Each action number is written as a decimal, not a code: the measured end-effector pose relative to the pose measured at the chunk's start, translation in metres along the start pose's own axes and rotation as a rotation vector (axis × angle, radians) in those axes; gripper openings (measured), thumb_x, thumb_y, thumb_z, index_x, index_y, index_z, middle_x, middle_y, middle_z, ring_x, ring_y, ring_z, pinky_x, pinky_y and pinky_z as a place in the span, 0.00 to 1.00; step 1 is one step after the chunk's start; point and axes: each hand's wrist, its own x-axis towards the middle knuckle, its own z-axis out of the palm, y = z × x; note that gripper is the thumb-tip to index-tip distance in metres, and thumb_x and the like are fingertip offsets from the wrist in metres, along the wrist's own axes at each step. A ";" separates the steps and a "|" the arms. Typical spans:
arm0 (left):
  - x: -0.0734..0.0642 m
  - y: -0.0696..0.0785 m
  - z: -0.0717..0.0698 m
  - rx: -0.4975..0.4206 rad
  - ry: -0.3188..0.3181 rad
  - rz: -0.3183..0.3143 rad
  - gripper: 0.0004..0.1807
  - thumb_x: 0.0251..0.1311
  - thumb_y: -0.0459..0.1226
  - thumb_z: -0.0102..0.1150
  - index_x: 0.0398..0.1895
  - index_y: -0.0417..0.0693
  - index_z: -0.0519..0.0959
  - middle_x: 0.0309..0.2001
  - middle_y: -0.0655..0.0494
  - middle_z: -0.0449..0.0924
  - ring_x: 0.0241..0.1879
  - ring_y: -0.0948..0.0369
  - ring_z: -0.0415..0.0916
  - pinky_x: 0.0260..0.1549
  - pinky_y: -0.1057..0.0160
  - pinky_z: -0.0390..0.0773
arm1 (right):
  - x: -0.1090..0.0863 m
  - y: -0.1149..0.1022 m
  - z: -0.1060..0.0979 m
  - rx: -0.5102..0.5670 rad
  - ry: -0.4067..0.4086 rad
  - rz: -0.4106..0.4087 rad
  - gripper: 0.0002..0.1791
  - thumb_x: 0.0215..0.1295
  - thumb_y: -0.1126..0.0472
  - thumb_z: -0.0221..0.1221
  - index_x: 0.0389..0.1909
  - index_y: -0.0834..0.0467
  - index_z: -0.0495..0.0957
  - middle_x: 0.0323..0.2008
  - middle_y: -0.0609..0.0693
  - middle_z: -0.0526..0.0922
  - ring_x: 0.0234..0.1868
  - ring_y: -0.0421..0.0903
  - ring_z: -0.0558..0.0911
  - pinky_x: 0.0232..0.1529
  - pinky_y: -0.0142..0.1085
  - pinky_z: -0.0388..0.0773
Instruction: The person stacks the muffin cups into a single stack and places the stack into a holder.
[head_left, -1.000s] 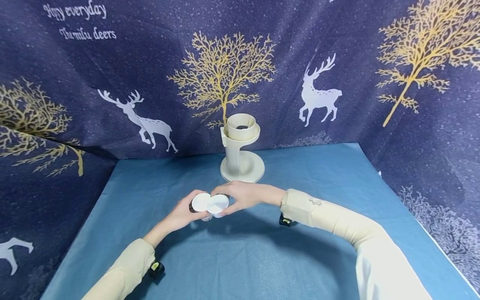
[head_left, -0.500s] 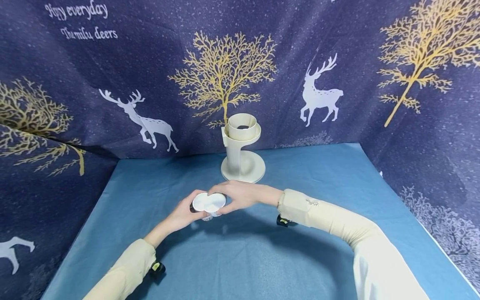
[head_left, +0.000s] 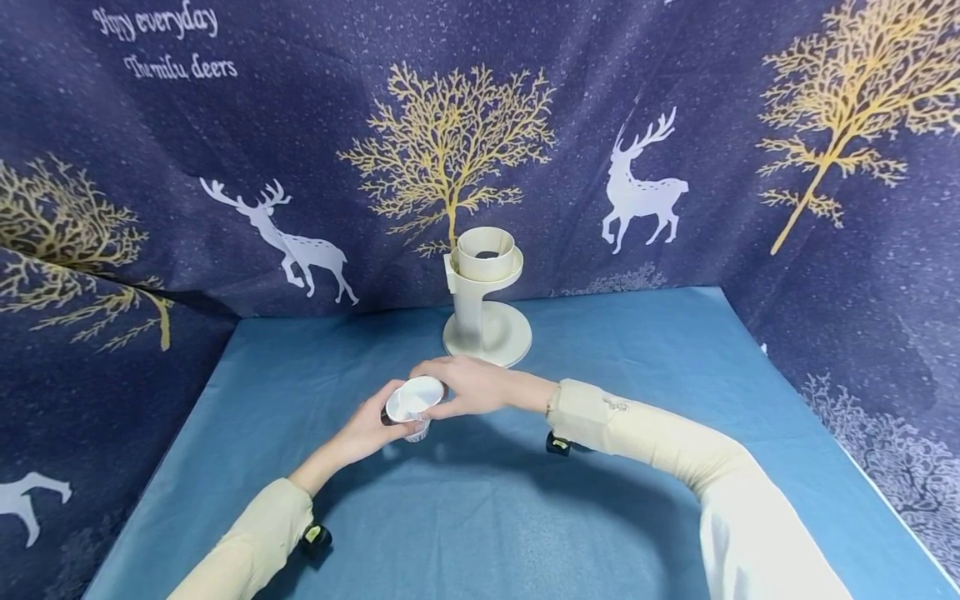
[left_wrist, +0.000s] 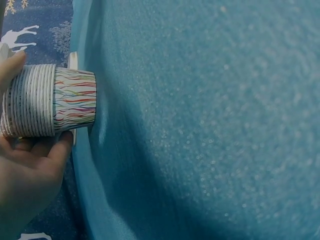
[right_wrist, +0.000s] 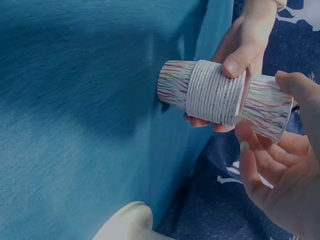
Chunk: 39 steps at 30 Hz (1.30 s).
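Note:
My left hand (head_left: 371, 429) grips a stack of paper cups (left_wrist: 32, 100) with thick nested rims and a wavy multicoloured pattern. The stack is held mouth up above the table, thumb on one side and fingers on the other. My right hand (head_left: 476, 387) pinches a single paper cup (right_wrist: 270, 107) of the same pattern near its rim, thumb opposite the fingers. That cup sits slightly tilted with its lower end inside the mouth of the stack. In the head view the cup's white inside overlaps the stack's opening.
A cream stand (head_left: 468, 312) with a round base and a ring-shaped holder (head_left: 486, 267) stands at the back of the table, just beyond my hands. Blue cloth (head_left: 487, 517) covers the table. A dark curtain (head_left: 540, 175) with deer and trees hangs behind it.
My right hand has moved left with its cup, from beside the stack to over its mouth, and the cup has entered it. The left hand has hardly moved.

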 end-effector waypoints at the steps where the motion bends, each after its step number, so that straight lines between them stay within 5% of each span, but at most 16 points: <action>1: 0.000 0.000 0.000 -0.002 -0.001 0.002 0.32 0.50 0.49 0.65 0.58 0.58 0.64 0.52 0.51 0.72 0.47 0.56 0.74 0.38 0.62 0.75 | 0.001 0.000 0.001 0.002 0.007 0.014 0.25 0.60 0.48 0.58 0.55 0.53 0.69 0.47 0.45 0.77 0.36 0.38 0.77 0.36 0.23 0.71; 10: 0.000 0.001 0.001 -0.020 -0.005 -0.002 0.31 0.52 0.41 0.64 0.59 0.52 0.63 0.52 0.46 0.72 0.47 0.52 0.74 0.38 0.60 0.75 | 0.005 0.000 0.003 -0.005 0.013 0.034 0.25 0.59 0.48 0.58 0.54 0.53 0.70 0.45 0.45 0.78 0.34 0.41 0.78 0.34 0.23 0.70; 22: -0.001 -0.002 0.000 -0.029 0.009 0.025 0.34 0.50 0.46 0.66 0.59 0.52 0.62 0.52 0.48 0.71 0.48 0.54 0.72 0.39 0.62 0.75 | 0.014 -0.004 0.011 -0.036 0.011 0.063 0.26 0.60 0.46 0.57 0.57 0.52 0.68 0.48 0.46 0.77 0.35 0.33 0.75 0.34 0.22 0.70; 31: 0.000 0.001 0.000 0.022 0.024 -0.020 0.39 0.50 0.48 0.65 0.63 0.48 0.60 0.52 0.48 0.72 0.48 0.56 0.73 0.41 0.64 0.73 | 0.020 -0.007 0.010 -0.044 0.000 0.096 0.26 0.60 0.46 0.57 0.57 0.52 0.68 0.49 0.47 0.78 0.38 0.35 0.77 0.37 0.24 0.72; 39: -0.012 0.035 -0.004 0.015 0.000 -0.018 0.34 0.53 0.39 0.63 0.62 0.39 0.60 0.51 0.43 0.73 0.48 0.53 0.73 0.41 0.64 0.74 | 0.023 -0.009 0.010 -0.086 -0.036 0.126 0.28 0.60 0.46 0.57 0.59 0.53 0.67 0.48 0.48 0.78 0.36 0.34 0.77 0.36 0.25 0.73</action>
